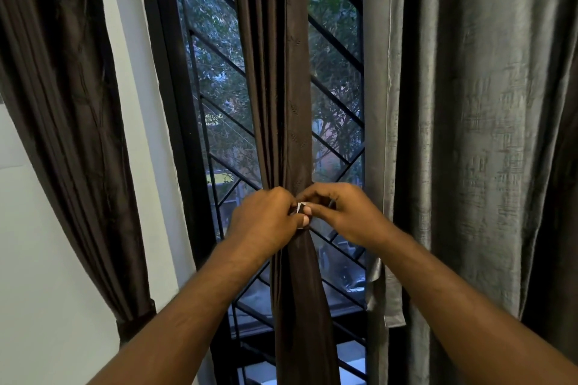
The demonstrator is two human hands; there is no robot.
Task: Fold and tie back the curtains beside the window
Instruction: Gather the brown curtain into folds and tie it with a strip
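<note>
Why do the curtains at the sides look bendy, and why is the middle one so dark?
Head view: the wide lens bows the left brown curtain and the grey curtain outward at the edges; daylight through the window backlights the gathered brown curtain, leaving it dark; the left hand and right hand on it look a little soft.

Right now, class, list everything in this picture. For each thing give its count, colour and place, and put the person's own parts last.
middle curtain: one, dark brown, gathered into a bundle in front of the window
left curtain: one, dark brown, beside the wall, held back low down
grey curtain: one, grey, hanging loose on the right
tie: one, dark with a white bit, at the bundle between the hands
window bars: many, black, slanting, behind the curtains
wall: one, white, far left
trees: several, green, outside
left hand: one, fingers pinch the tie
right hand: one, fingers pinch the tie
</note>
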